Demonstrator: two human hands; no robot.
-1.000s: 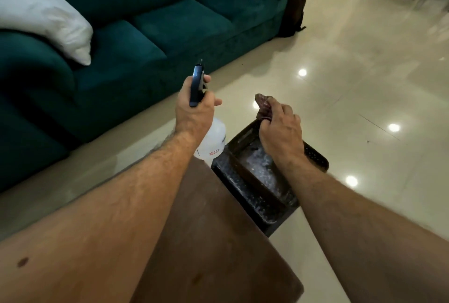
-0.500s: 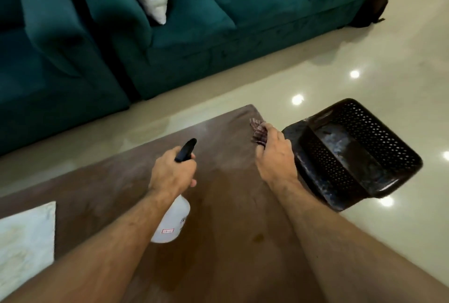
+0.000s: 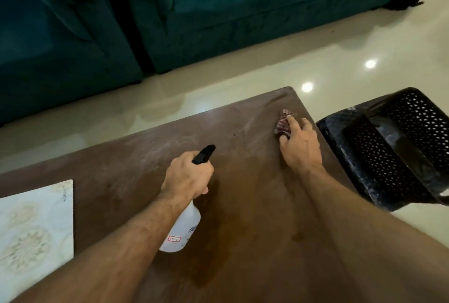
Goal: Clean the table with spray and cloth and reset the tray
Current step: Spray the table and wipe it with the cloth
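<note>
The left hand (image 3: 187, 176) is grasping the spray bottle (image 3: 181, 229) at its neck, light rigid plastic; the right hand (image 3: 300, 147) is pressing the soft, bunched cloth (image 3: 283, 123) onto the surface (image 3: 243, 205), fingers curled over it.

Dim indoor light, ceiling-lamp glare on floor (image 3: 315, 64), wide-angle edge bending, soft focus

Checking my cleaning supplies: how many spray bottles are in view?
1: the bottle is gripped by the left hand above the table. Others may sit out of frame.
</note>
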